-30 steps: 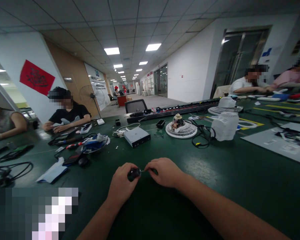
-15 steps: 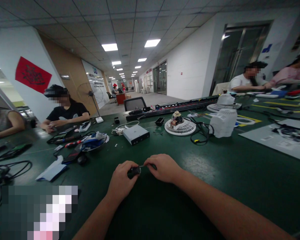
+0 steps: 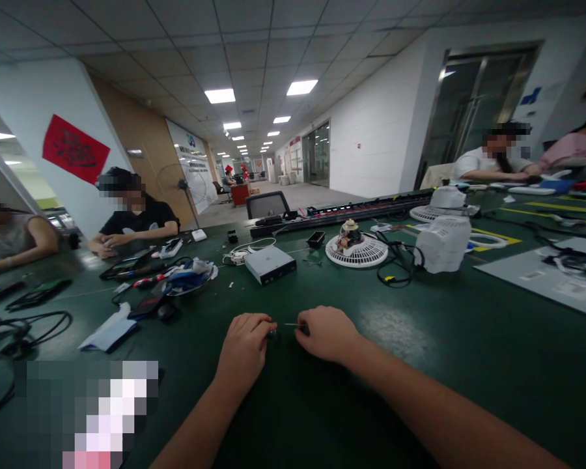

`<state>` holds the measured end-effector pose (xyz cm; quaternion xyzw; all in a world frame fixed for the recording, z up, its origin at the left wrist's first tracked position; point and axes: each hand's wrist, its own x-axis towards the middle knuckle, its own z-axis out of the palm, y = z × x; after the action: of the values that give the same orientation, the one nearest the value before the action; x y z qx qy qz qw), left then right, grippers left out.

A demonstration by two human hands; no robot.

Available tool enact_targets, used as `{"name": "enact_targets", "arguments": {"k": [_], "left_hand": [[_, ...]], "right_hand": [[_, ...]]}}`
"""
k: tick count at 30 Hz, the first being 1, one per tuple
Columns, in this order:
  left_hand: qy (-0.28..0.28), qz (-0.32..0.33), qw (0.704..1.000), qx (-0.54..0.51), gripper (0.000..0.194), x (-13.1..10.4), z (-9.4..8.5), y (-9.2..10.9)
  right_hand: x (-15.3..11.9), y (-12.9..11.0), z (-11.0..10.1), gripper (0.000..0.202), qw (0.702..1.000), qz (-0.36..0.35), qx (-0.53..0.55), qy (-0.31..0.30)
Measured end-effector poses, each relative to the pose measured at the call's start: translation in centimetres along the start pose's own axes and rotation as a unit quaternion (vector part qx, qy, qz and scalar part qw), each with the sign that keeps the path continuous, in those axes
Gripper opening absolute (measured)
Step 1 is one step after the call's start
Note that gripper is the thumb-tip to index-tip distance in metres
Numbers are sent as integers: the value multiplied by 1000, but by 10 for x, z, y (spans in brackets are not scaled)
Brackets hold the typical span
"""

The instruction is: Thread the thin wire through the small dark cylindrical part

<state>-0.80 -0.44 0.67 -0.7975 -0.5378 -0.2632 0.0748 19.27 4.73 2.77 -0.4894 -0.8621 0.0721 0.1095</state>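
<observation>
My left hand (image 3: 247,342) is closed round a small dark, rounded piece (image 3: 272,332), mostly covered by the fingers. Across a narrow gap, my right hand (image 3: 329,332) pinches a thin metal rod (image 3: 290,324) that looks like a screwdriver shaft. Its free end points left toward the left hand without touching it. Whatever else sits inside the right palm is hidden. Both hands are low over the dark green table (image 3: 283,404).
Beyond my hands lie a disc drive (image 3: 269,264), a small black tray (image 3: 316,240), a white fan grille with motor (image 3: 356,251) and a white housing (image 3: 444,244). Left are a blue cloth (image 3: 110,329) and a mouse (image 3: 166,312). Several people sit around the table.
My hands have moved apart, and the metal rod now stands clear of the left hand. The left fingers cover more of the dark piece. The view has shifted slightly.
</observation>
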Motion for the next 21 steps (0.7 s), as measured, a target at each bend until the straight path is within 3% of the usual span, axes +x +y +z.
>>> {"name": "enact_targets", "arguments": {"k": [3, 6, 10, 14, 18, 21], "left_hand": [[-11, -28, 1000, 7, 36, 0, 0, -2], [-18, -60, 998, 0, 34, 0, 1, -3], [-16, -110, 994, -16, 34, 0, 1, -3], [-19, -139, 990, -29, 36, -2, 2, -3], [-34, -181, 981, -59, 36, -3, 2, -1], [-42, -172, 981, -76, 35, -2, 1, 3]], "right_hand": [[3, 0, 3, 28, 997, 54, 49, 37], [5, -3, 7, 28, 991, 40, 104, 67], [5, -6, 15, 36, 994, 18, 112, 10], [6, -4, 19, 19, 993, 3, 119, -10], [5, -1, 15, 20, 990, 3, 136, 39], [5, 1, 11, 22, 974, -8, 214, 71]]}}
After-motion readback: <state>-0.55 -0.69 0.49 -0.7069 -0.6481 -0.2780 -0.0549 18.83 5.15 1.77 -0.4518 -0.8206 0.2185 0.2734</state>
